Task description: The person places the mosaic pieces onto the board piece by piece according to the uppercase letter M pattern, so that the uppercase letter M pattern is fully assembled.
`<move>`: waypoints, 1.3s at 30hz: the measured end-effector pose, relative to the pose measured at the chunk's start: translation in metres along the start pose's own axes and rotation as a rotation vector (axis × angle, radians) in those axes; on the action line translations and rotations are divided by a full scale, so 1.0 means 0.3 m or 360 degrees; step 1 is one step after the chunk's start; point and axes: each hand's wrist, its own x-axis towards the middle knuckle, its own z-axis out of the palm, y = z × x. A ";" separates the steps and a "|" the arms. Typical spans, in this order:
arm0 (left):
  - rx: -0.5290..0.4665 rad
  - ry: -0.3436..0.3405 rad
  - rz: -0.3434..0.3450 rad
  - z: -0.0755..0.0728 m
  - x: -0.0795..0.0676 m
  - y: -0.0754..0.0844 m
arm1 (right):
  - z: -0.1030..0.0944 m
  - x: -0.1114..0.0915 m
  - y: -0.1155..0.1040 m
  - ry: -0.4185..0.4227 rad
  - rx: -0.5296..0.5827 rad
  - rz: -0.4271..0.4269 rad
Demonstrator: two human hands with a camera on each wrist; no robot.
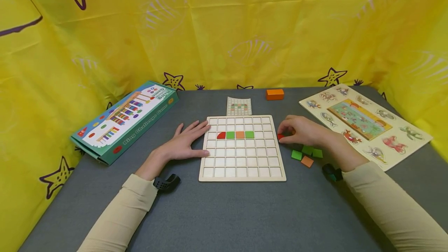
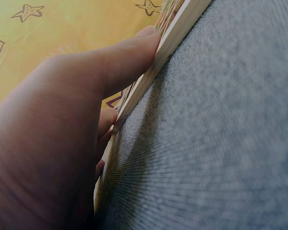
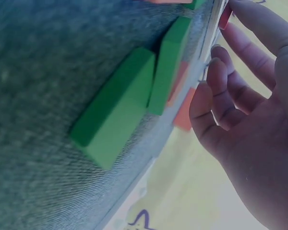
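Note:
A wooden grid board [image 1: 229, 172] lies flat on the table. One row of it holds a red tile with a rounded corner [image 1: 221, 135], a green tile [image 1: 230, 135], an orange tile [image 1: 239, 135] and another green tile. My left hand [image 1: 183, 143] is spread, its fingertips and thumb touching the board's left edge. Just off the right edge, my right hand [image 1: 301, 130] pinches a small red tile [image 3: 225, 17] between thumb and index finger; its exact shape is mostly hidden. Loose green tiles [image 3: 117, 110] and an orange tile [image 1: 307, 161] lie below that hand.
A pattern card [image 1: 239, 111] lies behind the board, with an orange block [image 1: 275, 95] to its right. At the left is a Ring Challenge Game box [image 1: 140, 123]. A sea-animal puzzle board [image 1: 402, 127] lies at the right, partly under my right forearm. Yellow cloth surrounds the table.

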 end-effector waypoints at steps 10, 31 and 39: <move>0.0006 0.0005 -0.0004 -0.001 0.000 0.001 | -0.011 0.020 -0.037 -0.0003 0.0008 0.0008; -0.0004 -0.0007 -0.0015 -0.005 -0.004 0.007 | 0.018 0.121 -0.089 -0.0052 0.0034 -0.0023; 0.0000 -0.0013 -0.0022 -0.001 0.000 0.007 | 0.033 0.154 -0.100 -0.0086 0.0057 -0.0009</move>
